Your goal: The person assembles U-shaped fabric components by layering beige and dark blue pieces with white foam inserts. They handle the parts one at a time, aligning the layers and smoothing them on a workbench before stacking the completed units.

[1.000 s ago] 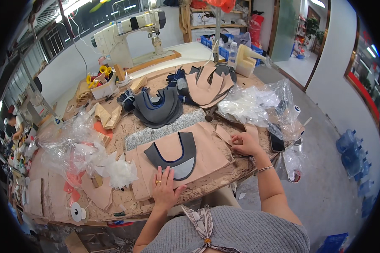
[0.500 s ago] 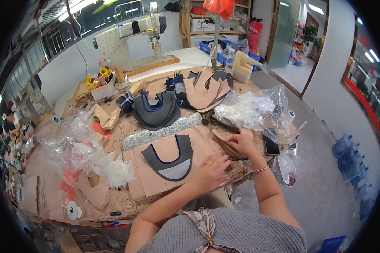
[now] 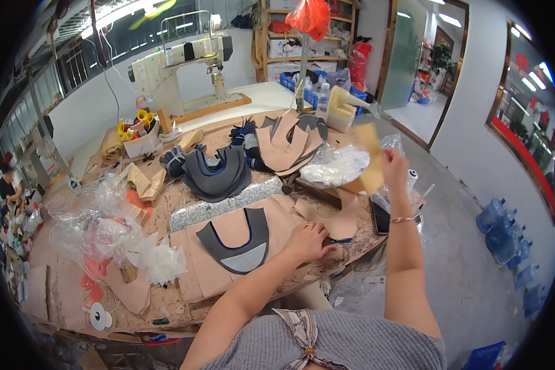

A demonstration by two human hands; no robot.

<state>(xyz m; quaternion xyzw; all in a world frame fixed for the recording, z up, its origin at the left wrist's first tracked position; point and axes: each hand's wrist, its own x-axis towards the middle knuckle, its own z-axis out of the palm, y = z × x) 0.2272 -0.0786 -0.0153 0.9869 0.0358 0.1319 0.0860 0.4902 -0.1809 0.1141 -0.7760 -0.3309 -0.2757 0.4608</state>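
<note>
My right hand is raised over the right side of the table, closed on a curved tan piece that looks like stiff card or leather and is blurred by motion. My left hand lies on the front of the table with its fingers stretched out, holding nothing. Close to it on the right is a pinkish-tan cut piece. Left of that hand, a grey U-shaped shoe-upper piece with a dark blue inner edge and a light grey patch lies on pinkish-tan sheets.
Behind are a stone slab, a stack of grey U-shaped pieces and stacked tan pieces. Clear plastic bags lie right, more plastic left. A phone sits at the right edge; a sewing machine stands behind.
My right hand has lifted the curved tan piece off the table, up and to the right. My left hand has settled on the table. The whole view has shifted slightly.
</note>
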